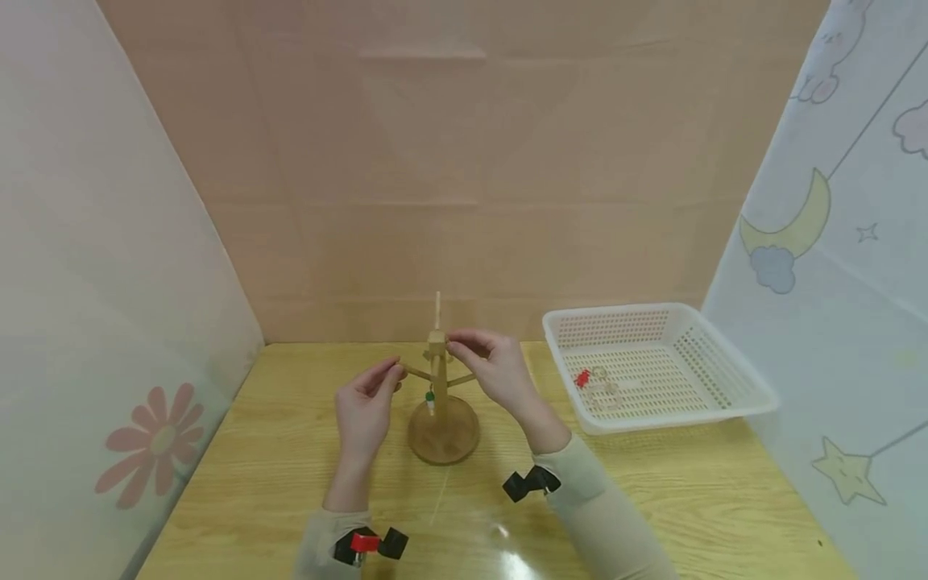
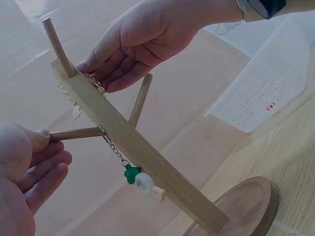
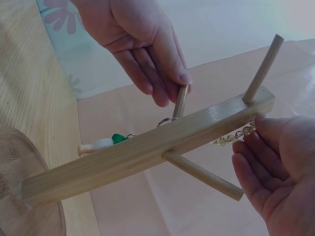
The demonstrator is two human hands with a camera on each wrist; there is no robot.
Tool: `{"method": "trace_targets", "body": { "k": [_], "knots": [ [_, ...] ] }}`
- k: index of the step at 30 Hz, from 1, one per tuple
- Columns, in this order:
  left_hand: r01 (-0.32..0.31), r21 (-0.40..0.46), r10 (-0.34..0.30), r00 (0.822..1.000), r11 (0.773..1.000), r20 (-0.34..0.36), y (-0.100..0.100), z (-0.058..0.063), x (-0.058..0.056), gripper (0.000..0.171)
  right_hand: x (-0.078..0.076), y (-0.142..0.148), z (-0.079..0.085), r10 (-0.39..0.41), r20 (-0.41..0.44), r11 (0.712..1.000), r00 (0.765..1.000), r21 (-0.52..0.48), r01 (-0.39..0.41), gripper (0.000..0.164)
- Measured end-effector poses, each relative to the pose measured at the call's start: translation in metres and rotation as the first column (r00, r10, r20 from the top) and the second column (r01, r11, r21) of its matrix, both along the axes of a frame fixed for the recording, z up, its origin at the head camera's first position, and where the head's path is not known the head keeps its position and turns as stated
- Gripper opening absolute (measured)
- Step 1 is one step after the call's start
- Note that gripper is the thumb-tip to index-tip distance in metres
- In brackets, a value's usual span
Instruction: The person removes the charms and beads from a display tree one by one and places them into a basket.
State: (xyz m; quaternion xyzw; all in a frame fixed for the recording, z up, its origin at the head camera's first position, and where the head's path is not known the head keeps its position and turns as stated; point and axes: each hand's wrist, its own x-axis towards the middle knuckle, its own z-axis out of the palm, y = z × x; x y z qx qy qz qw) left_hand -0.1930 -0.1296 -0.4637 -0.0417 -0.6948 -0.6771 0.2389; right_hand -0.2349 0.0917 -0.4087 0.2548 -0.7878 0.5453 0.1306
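Note:
A wooden stand (image 1: 441,395) with a square post, several round pegs and a round base (image 1: 444,447) stands upright on the table. My left hand (image 1: 365,407) pinches the tip of its left peg (image 2: 76,134) between thumb and finger. From that peg hangs a keychain (image 2: 130,173) with a metal ring, a short chain and a green-and-white charm. Close to the top of the post, my right hand (image 1: 500,374) pinches a bracelet of clear, yellowish beads (image 3: 239,134). Part of the bracelet is hidden behind the post; in the left wrist view its beads show on both sides.
On the right of the table sits a white plastic basket (image 1: 674,420). Inside it lie a red item (image 1: 582,378) and pale beaded strands (image 1: 609,395). A pinkish cloth (image 1: 464,161) hangs behind the table, with patterned cloths at both sides.

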Motion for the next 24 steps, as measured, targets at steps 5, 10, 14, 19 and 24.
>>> {"method": "trace_targets", "body": {
  "k": [5, 10, 14, 19, 24],
  "knots": [
    [-0.002, -0.009, 0.002, 1.0, 1.0, -0.003, -0.0001, 0.0007, -0.0007, 0.017, -0.0008, 0.0006, 0.0004, -0.005, 0.009, 1.0, 1.0, 0.008, 0.005, 0.02],
    [0.009, 0.0, -0.009, 1.0, 1.0, -0.015, 0.0007, 0.0019, 0.0, 0.016, 0.0002, 0.0008, 0.0018, -0.013, -0.008, 1.0, 1.0, 0.016, 0.013, 0.017],
    [0.012, 0.007, -0.012, 1.0, 1.0, -0.012, 0.0012, 0.0029, 0.0, 0.015, -0.0004, -0.0002, 0.0029, -0.026, -0.021, 0.999, 0.999, 0.02, 0.027, 0.015],
    [0.006, 0.008, -0.006, 1.0, 1.0, -0.009, 0.0012, 0.003, -0.0004, 0.016, -0.0013, -0.0013, 0.0043, -0.037, -0.032, 0.999, 0.999, 0.024, 0.038, 0.013],
    [-0.006, 0.008, 0.006, 1.0, 1.0, 0.015, 0.0021, 0.0022, -0.001, 0.016, -0.0028, -0.0018, 0.0056, -0.033, -0.025, 0.999, 0.999, 0.025, 0.034, 0.01]
  ]
}}
